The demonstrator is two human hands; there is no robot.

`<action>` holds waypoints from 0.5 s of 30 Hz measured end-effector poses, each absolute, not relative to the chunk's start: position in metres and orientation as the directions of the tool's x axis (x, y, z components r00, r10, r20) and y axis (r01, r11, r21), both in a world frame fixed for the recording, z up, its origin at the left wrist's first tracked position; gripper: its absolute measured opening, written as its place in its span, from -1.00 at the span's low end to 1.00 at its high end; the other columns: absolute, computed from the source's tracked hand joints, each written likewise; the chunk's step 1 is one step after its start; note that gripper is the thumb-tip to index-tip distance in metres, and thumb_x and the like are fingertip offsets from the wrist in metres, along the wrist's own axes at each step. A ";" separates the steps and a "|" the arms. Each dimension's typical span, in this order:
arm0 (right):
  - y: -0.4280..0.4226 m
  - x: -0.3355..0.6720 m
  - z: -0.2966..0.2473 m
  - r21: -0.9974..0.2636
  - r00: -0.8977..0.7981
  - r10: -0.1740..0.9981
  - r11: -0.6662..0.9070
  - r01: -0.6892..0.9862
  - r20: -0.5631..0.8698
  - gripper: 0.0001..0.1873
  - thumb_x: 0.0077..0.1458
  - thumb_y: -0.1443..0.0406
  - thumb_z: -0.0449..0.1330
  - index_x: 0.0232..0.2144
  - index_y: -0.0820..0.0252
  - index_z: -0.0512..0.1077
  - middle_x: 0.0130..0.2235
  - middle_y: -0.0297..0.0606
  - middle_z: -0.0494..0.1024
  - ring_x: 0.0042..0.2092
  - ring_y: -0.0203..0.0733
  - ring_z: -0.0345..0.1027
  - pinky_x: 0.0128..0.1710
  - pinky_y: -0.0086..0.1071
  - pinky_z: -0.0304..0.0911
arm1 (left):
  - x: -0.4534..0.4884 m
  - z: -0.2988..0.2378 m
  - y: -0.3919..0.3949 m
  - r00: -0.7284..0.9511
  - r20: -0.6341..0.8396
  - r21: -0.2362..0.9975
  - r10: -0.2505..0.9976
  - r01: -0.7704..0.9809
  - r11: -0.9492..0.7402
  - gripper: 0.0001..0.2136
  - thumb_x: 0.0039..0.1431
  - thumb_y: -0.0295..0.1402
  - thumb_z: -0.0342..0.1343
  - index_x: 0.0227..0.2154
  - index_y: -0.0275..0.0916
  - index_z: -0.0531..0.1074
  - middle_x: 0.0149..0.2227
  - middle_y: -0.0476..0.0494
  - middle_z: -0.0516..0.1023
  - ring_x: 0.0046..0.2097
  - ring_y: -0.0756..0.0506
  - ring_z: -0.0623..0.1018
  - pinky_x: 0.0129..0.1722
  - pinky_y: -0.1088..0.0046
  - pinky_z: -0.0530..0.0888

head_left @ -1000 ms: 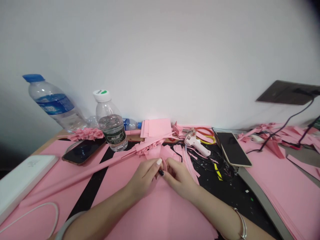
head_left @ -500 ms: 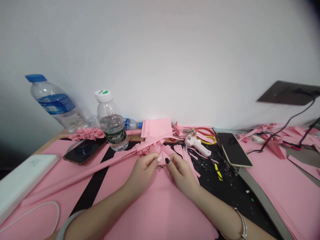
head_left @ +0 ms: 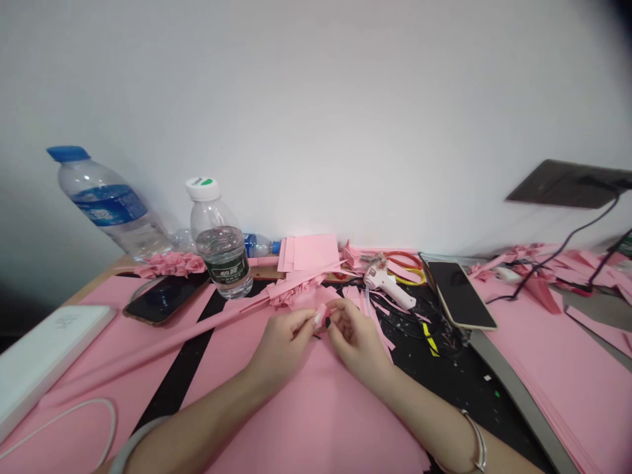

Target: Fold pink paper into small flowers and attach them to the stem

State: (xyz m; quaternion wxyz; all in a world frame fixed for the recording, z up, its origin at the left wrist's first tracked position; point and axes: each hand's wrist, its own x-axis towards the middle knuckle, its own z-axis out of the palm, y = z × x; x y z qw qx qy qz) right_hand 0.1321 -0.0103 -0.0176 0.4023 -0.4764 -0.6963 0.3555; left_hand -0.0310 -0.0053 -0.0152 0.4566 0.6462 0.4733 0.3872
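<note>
Between both hands, over a large pink paper sheet (head_left: 316, 408), is a small folded piece of pink paper (head_left: 321, 313). My left hand (head_left: 284, 339) pinches its left side between thumb and fingers. From the right, my right hand (head_left: 356, 336) grips it too, thumb pressed against curled fingers. Fingertips cover much of the piece, so its full shape is hidden. Just behind the hands lie pink paper flowers (head_left: 296, 291) on a long pink paper stem (head_left: 162, 355).
A clear water bottle (head_left: 220, 247) and a larger blue-capped bottle (head_left: 108, 204) stand left. Phones lie left (head_left: 165, 299) and right (head_left: 461, 295). A glue gun (head_left: 390, 286) rests among black cables. Pink squares (head_left: 316, 252) are stacked by the wall, and a white box-shaped device (head_left: 54, 355) lies at left.
The small paper has been turned and folded narrower; its flat triangular face no longer shows. My right fingers have shifted slightly up and left around it. The surrounding things stay put.
</note>
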 end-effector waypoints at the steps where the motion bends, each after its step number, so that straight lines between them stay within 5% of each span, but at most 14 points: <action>1: -0.010 0.132 -0.017 -0.876 -0.219 0.948 0.299 0.379 0.229 -0.76 0.11 0.39 0.03 -0.13 0.17 0.29 -0.45 -0.39 0.37 -0.48 -0.26 0.28 -0.48 -0.40 0.18 | -0.031 -0.015 -0.005 0.247 0.070 0.956 0.966 0.258 -0.136 -0.64 0.29 -0.15 -0.03 -0.46 -0.27 0.49 -0.47 -0.06 0.51 -0.36 -0.08 0.49 -0.34 0.48 0.40; 15: -0.012 0.132 -0.016 -0.893 -0.208 0.954 0.280 0.353 0.217 -0.83 0.17 0.34 0.05 -0.16 0.17 0.31 -0.45 -0.34 0.44 -0.41 -0.22 0.39 -0.42 -0.38 0.29 | -0.031 -0.014 -0.007 0.245 0.102 0.957 0.964 0.241 -0.162 -0.64 0.28 -0.14 0.01 -0.47 -0.25 0.54 -0.46 -0.09 0.57 -0.37 -0.10 0.53 -0.36 0.46 0.46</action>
